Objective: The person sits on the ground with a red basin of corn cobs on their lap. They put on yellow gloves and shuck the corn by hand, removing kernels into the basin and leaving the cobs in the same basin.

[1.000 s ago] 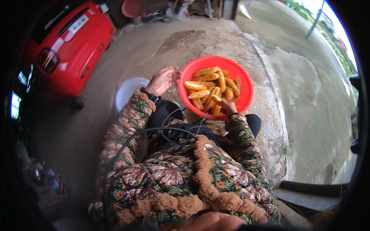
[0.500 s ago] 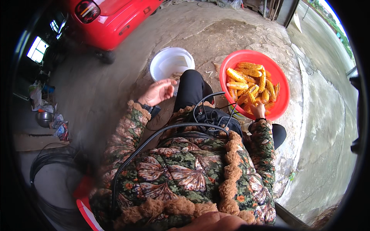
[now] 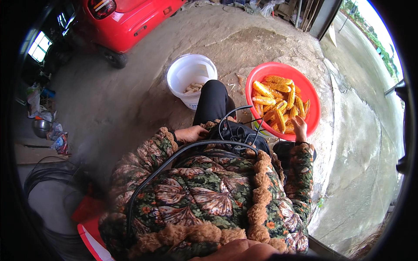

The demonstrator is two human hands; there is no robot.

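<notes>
My right hand [image 3: 299,127] is at the near right rim of a red basin [image 3: 314,98], beside the heaped ears of corn [image 3: 279,93]. Its fingers are raised and look apart, with nothing visible in them. One yellow-orange ear [image 3: 279,120] stands tilted on the heap just left of this hand. On my lap, next to my left thigh and a black bag [image 3: 244,135], rests my left hand [image 3: 191,134]. Its fingers lie along the dark cloth, and no object shows in them. Beyond my left knee stands a white bucket [image 3: 179,82] with several pale corncobs [image 3: 193,88] at its bottom.
A black cable [image 3: 174,155] arches across my patterned jacket. The rear of a red vehicle [image 3: 135,21] stands at the far left. Coiled black hose [image 3: 48,174] and a metal bowl [image 3: 42,128] lie on the left. Kernels and scraps dot the concrete floor [image 3: 235,48].
My left hand has come down from beside the bucket onto my lap. The right hand has drawn back slightly from the corn, and an ear near it now stands more upright.
</notes>
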